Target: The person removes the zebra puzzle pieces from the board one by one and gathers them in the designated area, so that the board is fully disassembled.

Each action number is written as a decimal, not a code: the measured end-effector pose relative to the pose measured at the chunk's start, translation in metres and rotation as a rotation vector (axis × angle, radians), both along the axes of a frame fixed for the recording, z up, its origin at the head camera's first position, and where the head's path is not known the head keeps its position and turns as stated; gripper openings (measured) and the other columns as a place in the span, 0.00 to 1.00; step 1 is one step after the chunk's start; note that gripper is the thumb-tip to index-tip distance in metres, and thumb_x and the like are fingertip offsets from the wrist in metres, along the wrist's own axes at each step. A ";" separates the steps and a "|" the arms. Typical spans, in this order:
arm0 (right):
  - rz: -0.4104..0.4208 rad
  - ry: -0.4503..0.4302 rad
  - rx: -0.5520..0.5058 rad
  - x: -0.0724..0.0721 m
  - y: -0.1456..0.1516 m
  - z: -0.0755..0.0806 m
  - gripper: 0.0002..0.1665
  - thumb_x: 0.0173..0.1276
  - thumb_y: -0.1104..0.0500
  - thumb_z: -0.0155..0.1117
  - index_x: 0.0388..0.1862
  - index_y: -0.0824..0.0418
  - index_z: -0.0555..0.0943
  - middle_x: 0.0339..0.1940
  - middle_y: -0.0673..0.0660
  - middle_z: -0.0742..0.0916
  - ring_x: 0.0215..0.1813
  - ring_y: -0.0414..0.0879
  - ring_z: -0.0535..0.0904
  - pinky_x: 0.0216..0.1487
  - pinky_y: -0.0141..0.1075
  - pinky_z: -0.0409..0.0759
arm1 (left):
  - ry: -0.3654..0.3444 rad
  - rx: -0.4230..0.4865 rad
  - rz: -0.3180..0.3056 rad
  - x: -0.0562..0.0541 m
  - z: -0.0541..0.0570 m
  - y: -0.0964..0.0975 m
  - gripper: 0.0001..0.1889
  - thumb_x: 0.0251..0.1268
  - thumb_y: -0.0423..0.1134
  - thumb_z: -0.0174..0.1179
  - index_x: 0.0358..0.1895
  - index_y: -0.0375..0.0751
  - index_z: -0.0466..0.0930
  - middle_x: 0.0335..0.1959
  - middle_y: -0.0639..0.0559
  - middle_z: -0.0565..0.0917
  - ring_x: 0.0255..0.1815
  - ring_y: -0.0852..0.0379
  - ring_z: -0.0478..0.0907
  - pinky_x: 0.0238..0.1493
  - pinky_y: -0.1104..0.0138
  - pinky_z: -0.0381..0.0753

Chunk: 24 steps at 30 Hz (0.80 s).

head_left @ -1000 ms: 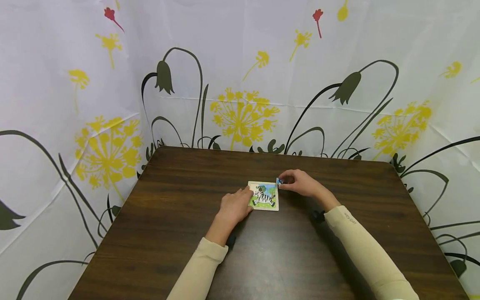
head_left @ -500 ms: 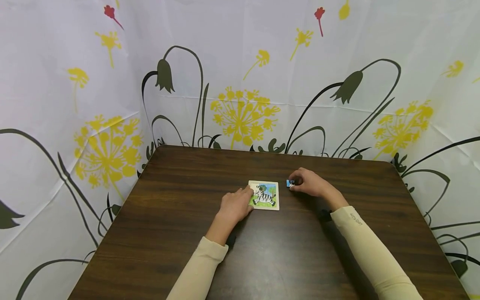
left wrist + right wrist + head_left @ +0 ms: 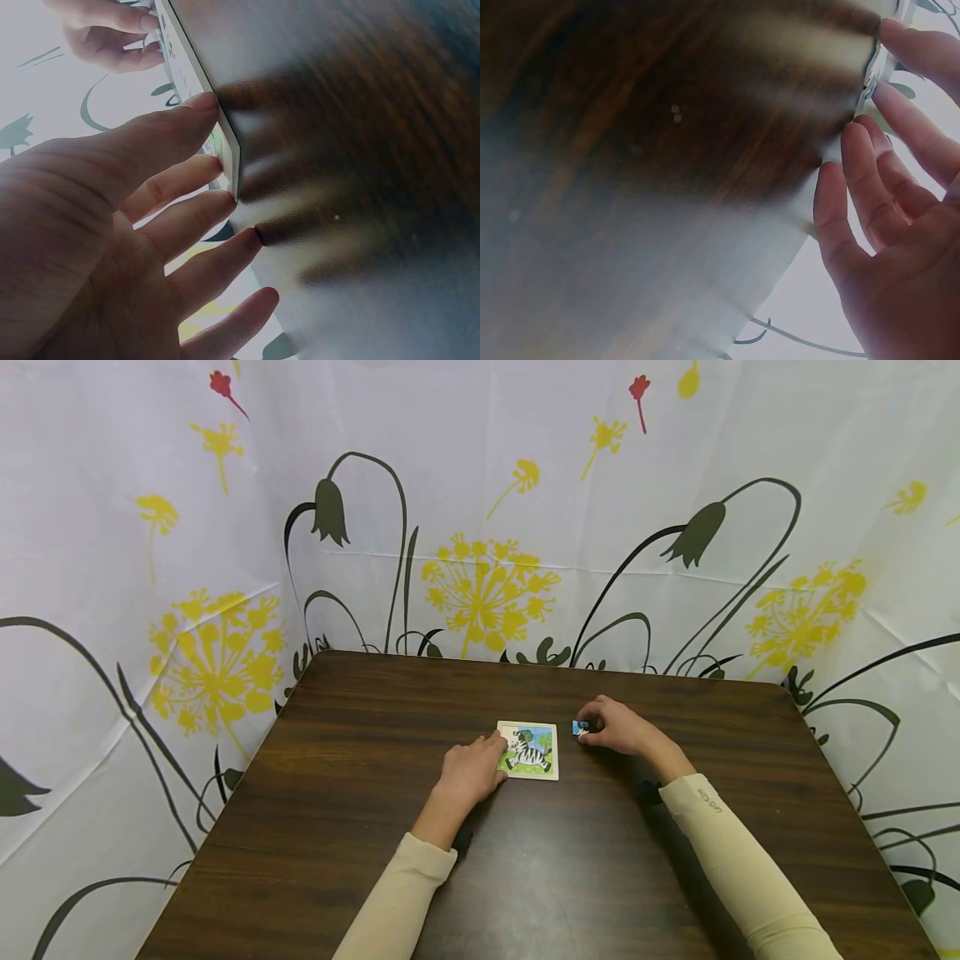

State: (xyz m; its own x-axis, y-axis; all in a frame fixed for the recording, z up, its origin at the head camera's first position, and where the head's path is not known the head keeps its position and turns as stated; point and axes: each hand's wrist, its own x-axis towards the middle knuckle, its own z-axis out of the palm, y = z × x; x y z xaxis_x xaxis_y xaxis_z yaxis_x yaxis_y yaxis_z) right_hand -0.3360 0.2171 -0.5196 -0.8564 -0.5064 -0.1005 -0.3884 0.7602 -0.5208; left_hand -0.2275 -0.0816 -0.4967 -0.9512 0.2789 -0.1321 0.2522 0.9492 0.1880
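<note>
A small square zebra jigsaw puzzle (image 3: pixel 531 753) lies flat on the brown table, with a pale bare patch at its upper left. My left hand (image 3: pixel 471 770) rests at its left side, fingers extended, the thumb at the near edge; in the left wrist view the thumb and fingertips touch the pale board (image 3: pixel 231 154). To the right of the board, my right hand (image 3: pixel 613 725) pinches a blue, black and white puzzle piece (image 3: pixel 578 727) between thumb and index finger, low over the wood. In the right wrist view the piece (image 3: pixel 873 69) shows edge-on between the fingertips.
The dark wood-grain table (image 3: pixel 337 760) has rounded far corners. Behind it and along both sides hangs a white curtain (image 3: pixel 480 460) printed with yellow and green flowers. Pale sleeves cover both forearms.
My right hand has drawn the puzzle piece from the board's upper right corner a short way to the right, then stayed nearly still. My left hand has stayed on the board.
</note>
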 end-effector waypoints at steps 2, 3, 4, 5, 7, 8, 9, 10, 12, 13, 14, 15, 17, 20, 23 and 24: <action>0.003 0.002 -0.006 0.000 0.001 0.000 0.22 0.72 0.55 0.76 0.60 0.64 0.86 0.54 0.63 0.82 0.51 0.55 0.81 0.58 0.54 0.83 | -0.006 0.001 0.002 0.000 0.000 0.000 0.23 0.75 0.49 0.70 0.67 0.48 0.80 0.81 0.48 0.73 0.79 0.46 0.75 0.69 0.43 0.80; 0.008 0.006 -0.011 0.000 0.001 0.000 0.23 0.72 0.55 0.76 0.60 0.64 0.86 0.54 0.63 0.82 0.51 0.55 0.81 0.57 0.54 0.83 | -0.010 0.002 0.004 0.001 0.000 0.000 0.23 0.75 0.49 0.70 0.68 0.48 0.79 0.82 0.49 0.73 0.80 0.47 0.75 0.70 0.43 0.80; 0.013 0.011 -0.016 0.000 0.002 0.000 0.23 0.72 0.55 0.76 0.60 0.65 0.86 0.54 0.63 0.83 0.51 0.55 0.81 0.57 0.54 0.83 | -0.010 0.001 0.004 0.001 0.000 0.000 0.23 0.75 0.49 0.70 0.68 0.48 0.79 0.82 0.49 0.73 0.80 0.47 0.75 0.70 0.44 0.80; 0.014 0.011 -0.023 0.000 0.002 0.000 0.23 0.72 0.55 0.76 0.60 0.65 0.86 0.53 0.63 0.83 0.51 0.55 0.81 0.56 0.53 0.83 | -0.009 0.001 0.004 0.001 0.000 0.000 0.23 0.75 0.49 0.70 0.68 0.48 0.79 0.82 0.49 0.73 0.79 0.47 0.75 0.70 0.44 0.80; 0.010 0.010 -0.033 0.000 0.003 0.001 0.23 0.72 0.55 0.75 0.61 0.65 0.85 0.54 0.63 0.83 0.50 0.55 0.82 0.55 0.52 0.83 | -0.006 0.001 0.005 0.001 0.001 0.000 0.23 0.75 0.49 0.70 0.67 0.49 0.79 0.82 0.49 0.73 0.79 0.47 0.75 0.69 0.44 0.80; 0.006 0.007 -0.040 0.000 0.004 0.002 0.23 0.73 0.54 0.75 0.61 0.65 0.85 0.54 0.63 0.84 0.50 0.54 0.82 0.55 0.52 0.84 | -0.006 0.002 0.005 0.001 0.001 0.000 0.23 0.74 0.49 0.70 0.67 0.49 0.79 0.81 0.49 0.74 0.79 0.47 0.75 0.69 0.44 0.80; 0.001 0.005 -0.045 0.000 0.004 0.002 0.23 0.74 0.54 0.74 0.62 0.65 0.85 0.54 0.63 0.84 0.51 0.54 0.82 0.55 0.51 0.83 | -0.004 0.004 0.004 0.001 0.001 0.000 0.23 0.74 0.49 0.70 0.67 0.48 0.79 0.81 0.48 0.74 0.79 0.47 0.75 0.69 0.44 0.80; -0.007 0.003 -0.049 0.000 0.004 0.003 0.23 0.75 0.54 0.74 0.62 0.64 0.84 0.55 0.64 0.84 0.51 0.54 0.82 0.55 0.51 0.83 | -0.002 0.005 0.004 0.001 0.001 0.000 0.23 0.74 0.49 0.71 0.67 0.48 0.79 0.81 0.48 0.74 0.79 0.46 0.75 0.69 0.43 0.80; -0.019 0.006 -0.054 0.001 0.003 0.005 0.22 0.76 0.53 0.72 0.63 0.63 0.84 0.57 0.63 0.85 0.51 0.53 0.82 0.55 0.51 0.83 | -0.002 0.005 0.003 0.001 0.001 0.000 0.24 0.75 0.49 0.70 0.68 0.48 0.79 0.81 0.48 0.74 0.79 0.46 0.75 0.70 0.43 0.80; -0.021 0.013 -0.056 0.001 0.001 0.006 0.22 0.77 0.53 0.71 0.63 0.63 0.84 0.58 0.63 0.85 0.51 0.53 0.82 0.55 0.51 0.83 | -0.002 0.004 0.003 0.001 0.000 0.000 0.24 0.75 0.49 0.70 0.68 0.48 0.79 0.81 0.48 0.74 0.79 0.46 0.75 0.70 0.43 0.80; -0.020 0.019 -0.059 0.002 -0.002 0.007 0.21 0.78 0.53 0.70 0.63 0.63 0.84 0.58 0.63 0.85 0.51 0.53 0.82 0.55 0.51 0.83 | -0.001 0.003 0.002 0.002 0.000 0.000 0.24 0.75 0.49 0.70 0.69 0.48 0.79 0.81 0.48 0.74 0.79 0.46 0.75 0.70 0.42 0.79; -0.019 0.025 -0.061 0.002 -0.005 0.008 0.21 0.79 0.53 0.70 0.63 0.63 0.84 0.59 0.63 0.86 0.51 0.53 0.82 0.55 0.51 0.83 | -0.003 -0.001 0.003 0.002 0.000 0.000 0.24 0.75 0.49 0.70 0.69 0.48 0.79 0.81 0.48 0.74 0.79 0.46 0.75 0.70 0.42 0.79; -0.014 0.022 -0.067 0.005 -0.015 0.012 0.20 0.80 0.54 0.68 0.63 0.63 0.84 0.58 0.62 0.87 0.50 0.52 0.83 0.55 0.51 0.84 | -0.003 -0.003 0.006 0.002 0.000 0.000 0.25 0.75 0.49 0.70 0.69 0.48 0.79 0.81 0.48 0.74 0.79 0.46 0.75 0.71 0.43 0.79; 0.004 0.004 -0.070 0.008 -0.034 0.017 0.17 0.81 0.55 0.67 0.62 0.61 0.85 0.55 0.60 0.89 0.49 0.51 0.85 0.55 0.50 0.85 | -0.007 -0.005 0.008 0.001 -0.001 0.000 0.25 0.75 0.49 0.70 0.70 0.49 0.78 0.82 0.49 0.73 0.80 0.47 0.75 0.71 0.43 0.79; 0.038 -0.031 -0.064 0.012 -0.053 0.021 0.16 0.81 0.55 0.66 0.61 0.60 0.85 0.52 0.58 0.90 0.48 0.49 0.85 0.54 0.49 0.85 | -0.010 -0.001 0.005 0.000 -0.001 0.000 0.26 0.75 0.49 0.70 0.71 0.49 0.78 0.82 0.49 0.73 0.80 0.47 0.75 0.70 0.42 0.79; 0.055 -0.037 -0.057 0.012 -0.059 0.021 0.15 0.81 0.55 0.65 0.61 0.59 0.85 0.50 0.57 0.90 0.48 0.48 0.85 0.54 0.47 0.85 | -0.012 -0.001 0.003 -0.001 -0.001 0.001 0.26 0.75 0.50 0.69 0.71 0.49 0.78 0.82 0.48 0.73 0.80 0.47 0.74 0.70 0.42 0.79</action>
State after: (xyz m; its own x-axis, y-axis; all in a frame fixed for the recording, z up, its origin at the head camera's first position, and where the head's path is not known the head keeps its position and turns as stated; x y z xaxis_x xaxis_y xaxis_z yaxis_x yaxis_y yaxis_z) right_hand -0.3241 0.1579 -0.4983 -0.8232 -0.5585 -0.1016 -0.4085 0.7071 -0.5772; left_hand -0.2283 -0.0809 -0.4981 -0.9504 0.2756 -0.1440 0.2467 0.9502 0.1904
